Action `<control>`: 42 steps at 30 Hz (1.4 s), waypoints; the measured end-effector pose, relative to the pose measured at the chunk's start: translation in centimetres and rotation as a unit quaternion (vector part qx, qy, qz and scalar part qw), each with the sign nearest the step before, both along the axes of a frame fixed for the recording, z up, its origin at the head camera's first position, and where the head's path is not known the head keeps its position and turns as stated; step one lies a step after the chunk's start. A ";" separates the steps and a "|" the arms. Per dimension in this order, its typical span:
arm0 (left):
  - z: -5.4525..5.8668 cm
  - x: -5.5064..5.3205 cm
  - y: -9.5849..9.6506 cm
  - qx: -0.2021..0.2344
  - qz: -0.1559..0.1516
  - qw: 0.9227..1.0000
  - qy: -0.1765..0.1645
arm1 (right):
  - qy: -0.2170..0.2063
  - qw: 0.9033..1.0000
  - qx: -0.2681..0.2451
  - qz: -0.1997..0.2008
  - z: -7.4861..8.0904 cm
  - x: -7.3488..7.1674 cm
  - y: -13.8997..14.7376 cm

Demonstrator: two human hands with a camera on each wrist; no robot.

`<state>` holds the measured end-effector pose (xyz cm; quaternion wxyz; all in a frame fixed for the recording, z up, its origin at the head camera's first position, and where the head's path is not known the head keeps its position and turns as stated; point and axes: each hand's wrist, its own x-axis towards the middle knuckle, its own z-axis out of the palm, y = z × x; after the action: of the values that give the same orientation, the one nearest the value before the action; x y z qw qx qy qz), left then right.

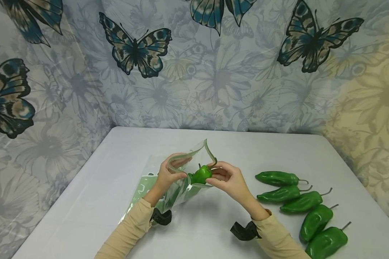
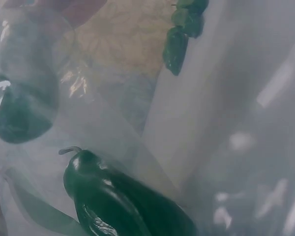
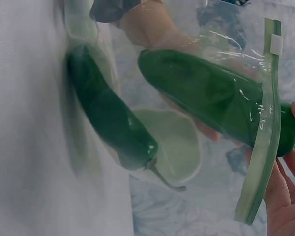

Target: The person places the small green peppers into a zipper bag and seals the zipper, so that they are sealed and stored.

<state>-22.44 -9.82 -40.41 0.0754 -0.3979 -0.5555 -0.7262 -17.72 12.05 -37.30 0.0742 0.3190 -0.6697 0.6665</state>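
Green chili pepper (image 1: pixel 202 175), centre, pinched by right hand (image 1: pixel 231 180); left hand (image 1: pixel 166 177) grips zip bag (image 1: pixel 182 192); slackening could collapse its mouth.

The left sleeve (image 1: pixel 129 228) and right sleeve (image 1: pixel 280 233) are plain beige cloth, long and loosely cut, with soft creases along the forearms. The left cuff (image 1: pixel 147 212) gathers in small folds at the wrist; at the right cuff (image 1: pixel 265 217) the cloth bunches, and a thin dark edge shows. Each wrist carries a black piece: the left mount (image 1: pixel 162 217) is smooth and curved into a shallow U, the right mount (image 1: pixel 244 231) similarly dipped, with a squarish outer end. The left hand (image 1: pixel 168 175) and right hand (image 1: pixel 226 175) are bare. The head view is too coarse to make out screws or lettering.
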 end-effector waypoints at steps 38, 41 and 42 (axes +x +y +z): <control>0.4 0.2 0.4 0.003 -0.025 0.999 0.024 | -0.051 0.995 0.071 -0.043 1.3 1.1 -0.6; 0.4 0.3 0.4 0.008 -0.027 0.999 0.027 | -0.061 0.994 0.075 -0.044 0.5 0.7 -0.3; 0.4 0.3 0.5 0.010 -0.029 0.999 0.028 | -0.058 0.994 0.078 -0.047 0.3 0.6 -0.2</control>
<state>-22.11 -9.33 -40.03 0.0739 -0.4336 -0.5345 -0.7217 -17.07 11.82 -36.96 0.0413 0.2531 -0.7369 0.6255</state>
